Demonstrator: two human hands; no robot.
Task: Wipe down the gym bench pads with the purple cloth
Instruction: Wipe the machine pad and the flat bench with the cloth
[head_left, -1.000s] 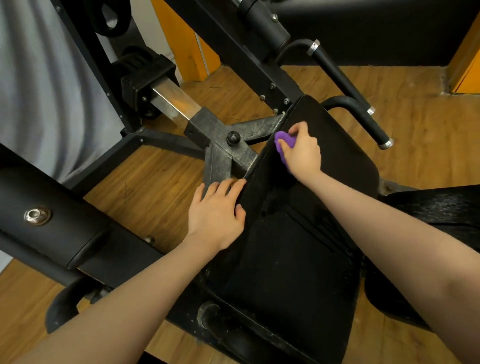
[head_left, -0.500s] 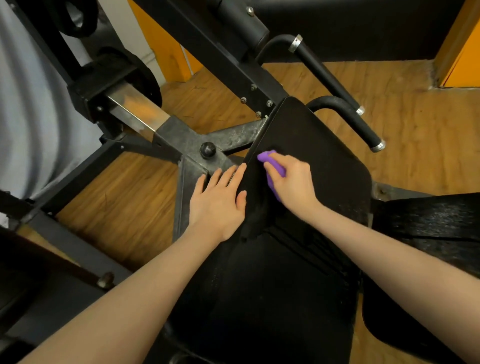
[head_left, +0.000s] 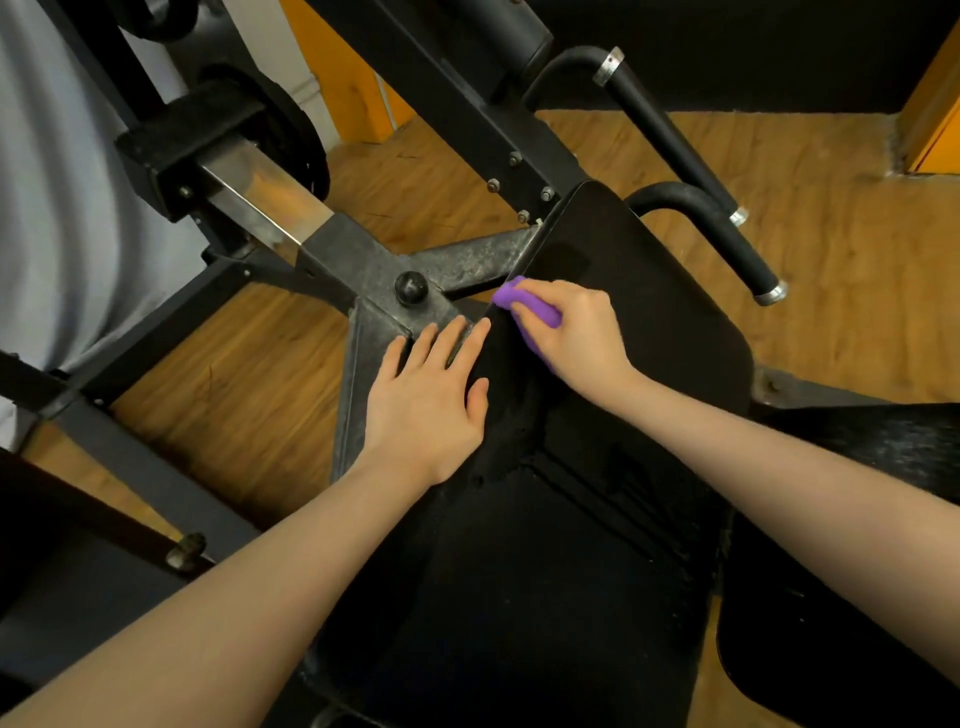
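From the head camera, the purple cloth (head_left: 524, 306) is bunched into a small wad under the right hand (head_left: 576, 332), against the left edge of the upper bench pad (head_left: 649, 312), roughly midway along that edge. It looks soft, light and limp, the sort of thing that folds wherever it is squeezed, so it is best taken as a gathered wad in the palm with the fingers over the top, which is how it sits now. The right hand's fingers are curled down over the cloth, pinning it to the pad; only its far end and a strip beneath the knuckles show.

The left hand (head_left: 431, 400) lies flat with fingers straight and slightly spread, holding nothing. Its palm rests on the left edge of the pad nearer the person, and its fingertips (head_left: 457, 325) reach onto the grey metal frame (head_left: 363, 270) just beside the pad. The pad's black covering looks firm and smooth, likely a little slick, so steady downward pressure should keep the cloth from skidding off the edge.
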